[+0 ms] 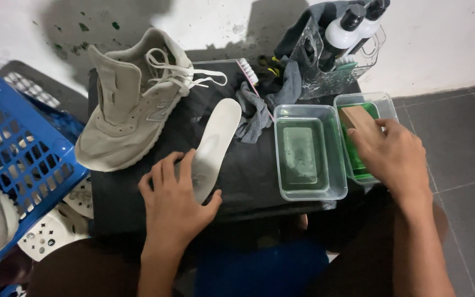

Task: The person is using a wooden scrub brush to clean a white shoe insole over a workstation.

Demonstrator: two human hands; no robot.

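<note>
My left hand (176,199) presses flat on the near end of a white insole (216,140) that lies on a black cloth-covered surface (248,170). My right hand (391,154) grips a wooden-backed brush (355,117) and holds it in the right-hand clear tub (383,102), which holds green liquid. A second clear tub (309,190) with green liquid stands just left of it. A beige suede high-top sneaker (130,102) with white laces lies on its side at the left of the cloth.
A blue plastic basket (17,148) stands at the left, with white perforated shoes (56,228) beneath. At the back sit a pink-handled brush (247,70), grey rags (259,107) and a clear caddy (331,77) with two white bottles (342,36). Grey floor tiles (457,154) lie right.
</note>
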